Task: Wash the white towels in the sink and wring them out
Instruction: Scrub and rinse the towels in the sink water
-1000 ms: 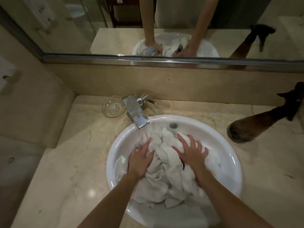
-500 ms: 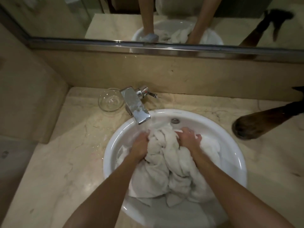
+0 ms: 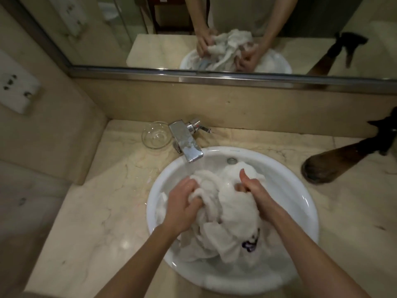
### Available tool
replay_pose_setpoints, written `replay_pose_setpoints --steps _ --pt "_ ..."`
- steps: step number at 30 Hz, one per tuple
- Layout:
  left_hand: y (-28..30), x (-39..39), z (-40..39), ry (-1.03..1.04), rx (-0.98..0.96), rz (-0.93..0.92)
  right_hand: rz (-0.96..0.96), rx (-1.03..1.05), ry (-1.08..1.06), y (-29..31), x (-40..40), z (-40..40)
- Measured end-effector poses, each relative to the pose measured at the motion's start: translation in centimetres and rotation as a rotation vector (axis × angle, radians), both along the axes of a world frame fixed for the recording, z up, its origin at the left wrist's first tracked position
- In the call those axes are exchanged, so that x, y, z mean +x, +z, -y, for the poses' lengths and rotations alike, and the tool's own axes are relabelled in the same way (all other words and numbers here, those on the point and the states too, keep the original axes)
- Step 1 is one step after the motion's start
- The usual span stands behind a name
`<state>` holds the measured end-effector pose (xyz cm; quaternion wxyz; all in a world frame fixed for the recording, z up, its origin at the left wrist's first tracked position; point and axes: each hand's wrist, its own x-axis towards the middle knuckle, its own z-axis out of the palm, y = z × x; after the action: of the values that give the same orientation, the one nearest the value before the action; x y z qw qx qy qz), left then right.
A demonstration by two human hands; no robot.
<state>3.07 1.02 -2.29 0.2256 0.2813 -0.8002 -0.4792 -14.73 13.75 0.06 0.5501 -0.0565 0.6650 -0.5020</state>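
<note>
The fingertips of the left hand (image 3: 182,208) are buried in the towels (image 3: 227,214), and so are most of the right hand's (image 3: 250,187) fingers. The towels cover the sink's (image 3: 300,198) drain. A dark mark (image 3: 250,244) on the cloth is too blurred to read. The brown object (image 3: 335,161) runs off the right edge.

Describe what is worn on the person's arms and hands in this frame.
Nothing is worn. The left hand and right hand are bare, with no gloves, and no rings or watch show. Both forearms are uncovered down to the picture's lower edge, so no sleeve shows. Nails look short and unpainted.
</note>
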Motion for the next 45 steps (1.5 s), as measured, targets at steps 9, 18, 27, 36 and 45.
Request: replay_pose_setpoints --steps 9,18,27,36,45 --pt "-6.2 -3.6 0.5 -0.035 0.123 0.709 -0.904 0.553 0.445 -4.5 -0.6 -0.1" --pt "-8.9 -3.9 1.0 0.278 0.188 0.607 -0.807 0.486 0.571 -10.0 -0.2 4.4" --pt "-9.1 -5.6 2.0 0.287 0.231 0.617 -0.792 0.582 0.63 -11.0 -1.3 6.5" --pt "-6.4 -2.1 3.4 0.235 0.442 0.564 -0.637 0.29 0.456 -4.9 -2.8 -0.3" --pt "-4.1 2.2 2.1 0.253 0.65 0.244 -0.505 0.216 0.332 -8.4 -1.3 -3.1"
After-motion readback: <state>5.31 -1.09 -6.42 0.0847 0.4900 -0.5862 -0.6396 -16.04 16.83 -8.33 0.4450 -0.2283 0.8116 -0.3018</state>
